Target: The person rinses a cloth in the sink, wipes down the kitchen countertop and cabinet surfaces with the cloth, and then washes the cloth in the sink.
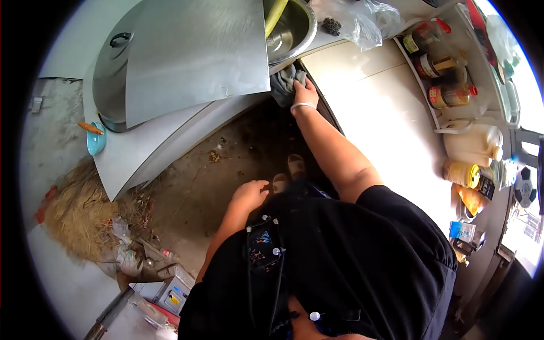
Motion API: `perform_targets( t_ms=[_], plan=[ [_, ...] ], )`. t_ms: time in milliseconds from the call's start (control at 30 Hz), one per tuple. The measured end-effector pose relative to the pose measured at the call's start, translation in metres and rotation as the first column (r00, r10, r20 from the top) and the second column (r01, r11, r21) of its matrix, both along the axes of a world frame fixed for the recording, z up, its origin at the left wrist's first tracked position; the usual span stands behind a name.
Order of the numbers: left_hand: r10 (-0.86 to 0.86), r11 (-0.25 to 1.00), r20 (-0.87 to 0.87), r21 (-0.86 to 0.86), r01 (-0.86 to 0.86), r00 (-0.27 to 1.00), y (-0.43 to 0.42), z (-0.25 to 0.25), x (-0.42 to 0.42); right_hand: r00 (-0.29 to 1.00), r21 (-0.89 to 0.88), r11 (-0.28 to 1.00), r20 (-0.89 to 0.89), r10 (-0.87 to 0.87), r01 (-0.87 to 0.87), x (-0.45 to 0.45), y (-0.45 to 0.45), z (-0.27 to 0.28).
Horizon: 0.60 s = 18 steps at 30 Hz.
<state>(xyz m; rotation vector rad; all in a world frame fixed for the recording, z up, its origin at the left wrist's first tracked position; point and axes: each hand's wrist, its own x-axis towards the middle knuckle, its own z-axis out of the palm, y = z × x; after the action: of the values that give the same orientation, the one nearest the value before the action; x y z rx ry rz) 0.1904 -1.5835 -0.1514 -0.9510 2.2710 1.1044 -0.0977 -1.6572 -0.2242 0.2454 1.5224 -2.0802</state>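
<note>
My right hand (pixel 305 93), with a pale bangle at the wrist, grips a dark grey cloth (pixel 286 85) at the corner between the two counters, just below a metal basin (pixel 292 31). Part of the cloth hangs over the dark gap there. My left hand (pixel 250 195) hangs above the floor near my feet, holding nothing, its fingers apart and slightly bent. A large metal sheet (pixel 195 51) lies across the left counter, over a round lid (pixel 110 79) with a black handle.
A light blue bowl (pixel 96 141) sits on the left counter's edge. A straw broom (pixel 79 215) and litter lie at the lower left. Bottles (pixel 450 96) and jars (pixel 463 173) line the right side. A plastic bag (pixel 362 22) lies behind the white counter (pixel 377 107).
</note>
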Motion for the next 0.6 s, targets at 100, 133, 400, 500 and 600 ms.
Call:
perform_targets(
  t_ms=[100, 133, 400, 500, 600],
  plan=[
    [0.046, 0.999, 0.038, 0.016, -0.047, 0.998, -0.005, 0.001, -0.008, 0.971, -0.143, 0.974, 0.186, -0.150, 0.178, -0.002, -0.035, 0.021],
    [0.059, 0.998, 0.046, 0.005, -0.060, 0.997, -0.006, 0.001, -0.008, 0.970, -0.144, 0.975, 0.197, -0.139, 0.169, -0.001, -0.044, 0.025],
    [0.123, 0.992, 0.039, 0.004, -0.124, 0.992, -0.016, 0.002, -0.035, 0.887, 0.072, 0.889, -0.077, 0.456, -0.451, 0.060, -0.031, 0.019],
    [0.144, 0.990, 0.026, -0.004, -0.144, 0.989, -0.025, 0.005, -0.045, 0.838, -0.023, 0.839, -0.073, 0.541, -0.544, 0.064, -0.028, 0.033],
    [0.154, 0.988, 0.021, 0.016, -0.155, 0.988, -0.033, 0.002, -0.045, 0.845, -0.017, 0.851, 0.109, 0.523, -0.525, 0.044, -0.016, 0.020]
  ],
)
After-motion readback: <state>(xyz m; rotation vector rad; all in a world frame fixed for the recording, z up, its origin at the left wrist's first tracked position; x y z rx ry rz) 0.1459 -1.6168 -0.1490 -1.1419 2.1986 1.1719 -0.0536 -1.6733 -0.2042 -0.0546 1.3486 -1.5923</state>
